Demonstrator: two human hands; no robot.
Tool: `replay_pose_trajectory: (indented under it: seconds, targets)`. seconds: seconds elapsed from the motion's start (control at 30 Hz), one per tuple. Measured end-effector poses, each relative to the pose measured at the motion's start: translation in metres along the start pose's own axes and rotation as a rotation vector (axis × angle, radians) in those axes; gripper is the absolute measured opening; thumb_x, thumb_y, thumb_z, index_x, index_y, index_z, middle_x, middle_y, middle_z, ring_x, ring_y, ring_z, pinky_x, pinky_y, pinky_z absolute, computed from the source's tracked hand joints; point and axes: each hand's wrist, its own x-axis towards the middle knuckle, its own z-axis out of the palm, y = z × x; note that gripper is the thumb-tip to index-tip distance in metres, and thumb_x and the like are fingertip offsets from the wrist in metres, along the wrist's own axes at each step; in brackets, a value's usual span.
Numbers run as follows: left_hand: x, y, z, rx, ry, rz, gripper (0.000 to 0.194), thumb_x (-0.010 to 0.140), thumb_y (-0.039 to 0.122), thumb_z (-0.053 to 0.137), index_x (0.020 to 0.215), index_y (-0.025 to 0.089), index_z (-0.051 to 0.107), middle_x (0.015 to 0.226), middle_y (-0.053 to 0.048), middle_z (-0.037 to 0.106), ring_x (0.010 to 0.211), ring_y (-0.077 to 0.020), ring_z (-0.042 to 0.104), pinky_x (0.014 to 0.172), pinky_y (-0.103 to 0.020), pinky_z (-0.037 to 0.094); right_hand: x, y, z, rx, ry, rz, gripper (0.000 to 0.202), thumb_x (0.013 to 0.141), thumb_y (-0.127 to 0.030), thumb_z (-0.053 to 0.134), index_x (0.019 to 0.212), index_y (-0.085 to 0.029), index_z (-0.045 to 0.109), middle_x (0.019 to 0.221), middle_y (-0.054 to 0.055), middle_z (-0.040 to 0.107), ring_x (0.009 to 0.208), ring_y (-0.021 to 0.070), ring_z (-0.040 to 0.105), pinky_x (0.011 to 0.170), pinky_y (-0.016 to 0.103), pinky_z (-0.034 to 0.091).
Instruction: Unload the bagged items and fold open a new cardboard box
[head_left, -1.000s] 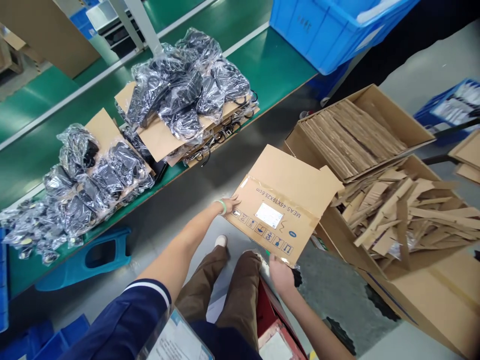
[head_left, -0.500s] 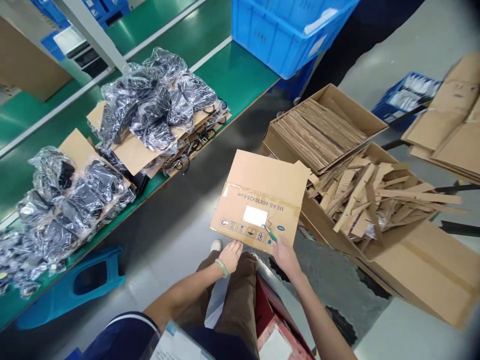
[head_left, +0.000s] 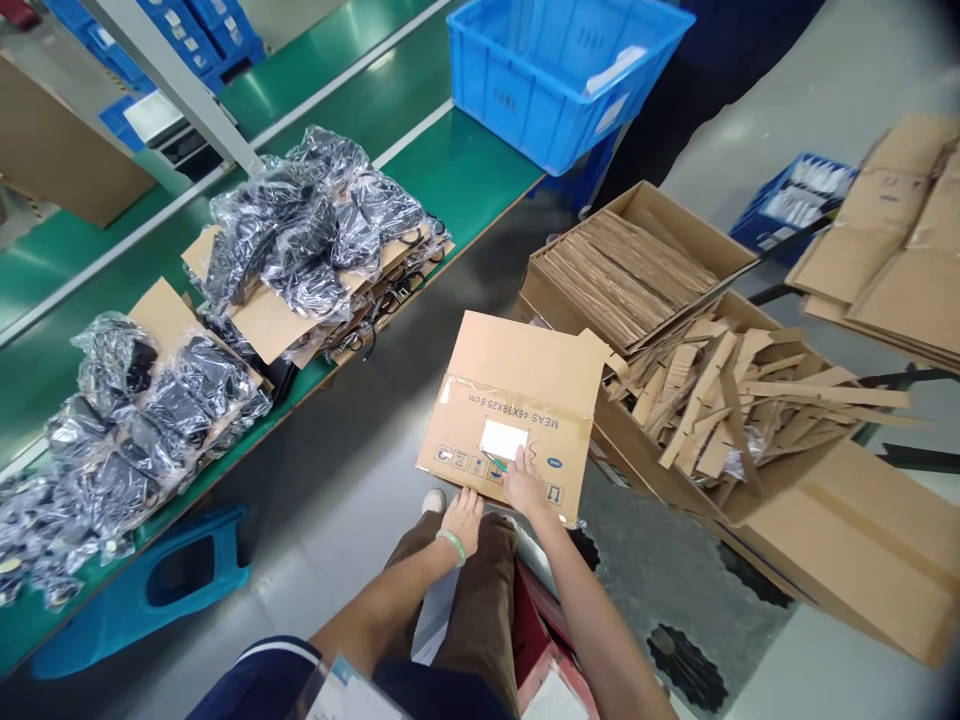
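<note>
One flattened carton (head_left: 517,400) is held over the floor at its near edge by two hands, the left hand (head_left: 463,517) gripping the rim and the right hand (head_left: 523,483) pressing a green pen (head_left: 495,464) to its white label (head_left: 503,439), with two open boxes of cardboard scrap (head_left: 675,330) just right and two heaps of bagged black parts (head_left: 315,235) on the green counter (head_left: 465,160).

Bagged black cables (head_left: 300,235) lie on cardboard sheets along the green bench (head_left: 465,160) edge. A blue crate (head_left: 555,70) sits at its far end. Cardboard strips (head_left: 720,400) fill an open carton on the floor.

"MEAS: 46X39X25.6cm" upside down on the flattened carton (head_left: 525,375)
</note>
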Motion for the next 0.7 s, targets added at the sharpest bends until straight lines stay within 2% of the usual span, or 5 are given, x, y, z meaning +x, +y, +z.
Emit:
replay_pose_trajectory:
  seconds: [0.3,0.37,0.47,0.53,0.7]
  targets:
    - [0.007,-0.008,0.019,0.041,-0.147,0.009,0.091,0.069,0.034,0.058,0.144,-0.003,0.022,0.147,-0.021,0.023,0.137,-0.0313,0.019,0.116,-0.04,0.011,-0.001,-0.004,0.004,0.018,-0.009,-0.005,0.042,0.092,-0.018,0.032,0.125,0.0,0.05,0.148,0.022,0.018,0.14,0.0255,0.01,0.112,0.04,0.02]
    - [0.018,-0.015,0.014,0.037,-0.181,-0.027,0.085,0.07,0.029,0.058,0.142,-0.003,0.027,0.145,-0.022,0.028,0.135,-0.0313,0.023,0.115,-0.04,0.014,-0.002,-0.002,0.004,0.038,-0.003,-0.013,0.043,0.092,-0.018,0.032,0.125,0.001,0.05,0.148,0.021,0.017,0.14,0.0257,0.009,0.113,0.04,0.019]
    - [0.036,-0.021,-0.001,0.025,-0.228,-0.074,0.056,0.08,0.02,0.046,0.134,0.003,0.046,0.133,-0.019,0.047,0.129,-0.0277,0.037,0.113,-0.038,0.023,-0.004,0.001,-0.002,0.079,0.016,-0.028,0.041,0.091,-0.018,0.035,0.121,0.002,0.053,0.149,0.021,0.017,0.14,0.0279,0.008,0.113,0.038,0.019]
    - [0.042,-0.022,-0.01,0.026,-0.228,-0.096,0.048,0.085,0.015,0.035,0.13,0.007,0.051,0.128,-0.017,0.052,0.126,-0.0251,0.042,0.11,-0.036,0.028,-0.008,0.004,-0.01,0.115,0.035,-0.035,0.04,0.091,-0.019,0.035,0.119,0.001,0.054,0.148,0.021,0.02,0.138,0.0275,0.017,0.112,0.035,0.022]
    - [0.012,-0.032,-0.038,0.049,-0.192,-0.055,0.049,0.085,0.009,0.031,0.129,0.01,0.052,0.131,-0.015,0.05,0.124,-0.0237,0.045,0.107,-0.036,0.034,-0.056,0.014,-0.038,0.326,0.202,-0.035,0.043,0.095,-0.025,0.026,0.131,-0.007,0.042,0.14,0.016,0.039,0.124,0.0212,0.044,0.102,0.032,0.037]
